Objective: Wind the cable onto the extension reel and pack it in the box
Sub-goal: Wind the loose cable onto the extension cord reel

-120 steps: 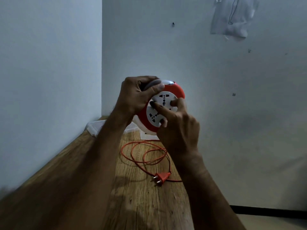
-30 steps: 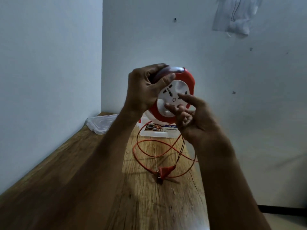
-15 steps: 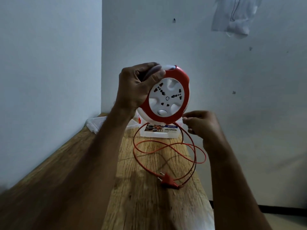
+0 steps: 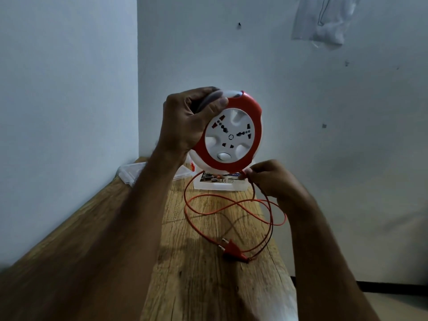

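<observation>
Counting the things gives one round red-and-white reel [image 4: 231, 135], one thin orange cable [image 4: 208, 210] and one flat red plug [image 4: 232, 249]. The reel is held upright above the wooden surface [image 4: 196, 274] by the left hand [image 4: 185, 121], whose grip is closed around its top handle. The cable is pinched just below the reel by the right hand [image 4: 274, 179], and its loose loops lie on the grained planks. One clear plastic box [image 4: 220, 184] stands behind, a printed card inside; one clear lid [image 4: 132, 174] lies beside it.
</observation>
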`<state>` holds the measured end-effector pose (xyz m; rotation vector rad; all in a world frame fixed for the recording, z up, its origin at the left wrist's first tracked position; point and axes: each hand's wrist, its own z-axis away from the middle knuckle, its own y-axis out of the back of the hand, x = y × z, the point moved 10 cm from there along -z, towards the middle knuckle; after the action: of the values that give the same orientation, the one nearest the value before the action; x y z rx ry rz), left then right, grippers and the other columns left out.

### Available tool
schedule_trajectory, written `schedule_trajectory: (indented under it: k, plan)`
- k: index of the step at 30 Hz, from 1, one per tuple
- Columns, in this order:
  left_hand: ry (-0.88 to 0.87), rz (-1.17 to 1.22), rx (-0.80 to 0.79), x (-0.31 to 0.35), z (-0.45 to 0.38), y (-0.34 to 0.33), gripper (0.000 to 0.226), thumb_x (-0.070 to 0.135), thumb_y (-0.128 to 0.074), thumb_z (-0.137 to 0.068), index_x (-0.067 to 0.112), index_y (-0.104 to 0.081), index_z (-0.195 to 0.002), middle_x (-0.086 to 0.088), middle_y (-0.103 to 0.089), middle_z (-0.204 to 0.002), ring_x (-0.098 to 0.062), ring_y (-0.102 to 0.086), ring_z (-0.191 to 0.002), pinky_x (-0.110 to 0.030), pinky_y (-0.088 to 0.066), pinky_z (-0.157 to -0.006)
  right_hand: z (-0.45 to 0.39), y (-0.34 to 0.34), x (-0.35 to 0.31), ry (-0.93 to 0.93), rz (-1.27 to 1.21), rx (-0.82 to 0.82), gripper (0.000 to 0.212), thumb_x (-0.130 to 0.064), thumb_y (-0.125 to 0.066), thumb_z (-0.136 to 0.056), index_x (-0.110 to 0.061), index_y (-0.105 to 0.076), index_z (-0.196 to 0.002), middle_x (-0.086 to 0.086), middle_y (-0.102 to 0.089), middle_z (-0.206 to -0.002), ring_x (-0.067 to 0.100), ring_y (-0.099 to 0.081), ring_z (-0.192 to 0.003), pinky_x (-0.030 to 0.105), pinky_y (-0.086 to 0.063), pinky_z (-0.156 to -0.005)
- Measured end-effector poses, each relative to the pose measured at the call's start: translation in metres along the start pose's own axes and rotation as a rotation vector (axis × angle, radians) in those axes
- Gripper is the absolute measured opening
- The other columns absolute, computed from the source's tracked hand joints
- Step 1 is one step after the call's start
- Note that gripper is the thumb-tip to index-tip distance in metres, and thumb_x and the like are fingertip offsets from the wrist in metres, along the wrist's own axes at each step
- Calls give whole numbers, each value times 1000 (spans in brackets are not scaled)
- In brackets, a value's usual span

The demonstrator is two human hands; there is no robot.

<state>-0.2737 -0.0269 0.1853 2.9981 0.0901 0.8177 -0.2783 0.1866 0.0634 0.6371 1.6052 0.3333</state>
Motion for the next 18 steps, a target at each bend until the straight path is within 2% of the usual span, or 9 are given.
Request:
schedule_trajectory:
  k: [3, 6, 10, 15, 18]
  plan:
    - [5, 9, 5, 1, 0, 1, 20, 26, -68, -94, 25, -68, -114, 13, -72, -102, -5, -74, -92, -24, -61, -80, 2, -5, 0, -9, -24, -55, 32, -30, -51, -104, -18, -74, -85, -4, -63, -86, 7, -54, -76, 20, -39, -60]
    - [10, 16, 7, 0, 0, 1, 20, 26, -68, -94, 24, -68, -115, 10, -73, -103, -8, -74, -92, -26, -62, -81, 1, -6, 9, -86, -181, -54, 25, -28, -55, -102, -15, -73, -90, 5, -68, -97, 15, -57, -87, 28, -42, -71]
    - [27, 46, 26, -2, -1, 3, 22, 27, -68, -95, 22, -68, -116, 4, -74, -107, -12, -75, -94, -28, -62, -82, 1, -6, 21, -210, -441, -23, 21, -22, -59, -99, -7, -71, -107, 8, -67, -99, 18, -56, -89, 32, -45, -72]
    - [18, 65, 54, 1, -2, 8, 20, 26, -68, -95, 26, -67, -114, 11, -73, -104, -10, -74, -94, -26, -61, -81, 6, -20, 21, -294, -708, -104, 19, -20, -56, -99, -9, -70, -96, 4, -60, -89, 15, -52, -86, 30, -42, -72]
    - [5, 43, 48, 3, -3, 9, 19, 26, -66, -96, 24, -67, -115, 8, -73, -108, -12, -74, -95, -29, -62, -83, 3, -15, 15, -229, -606, -63, 18, -22, -58, -98, -10, -72, -94, 4, -62, -91, 17, -52, -90, 31, -42, -73]
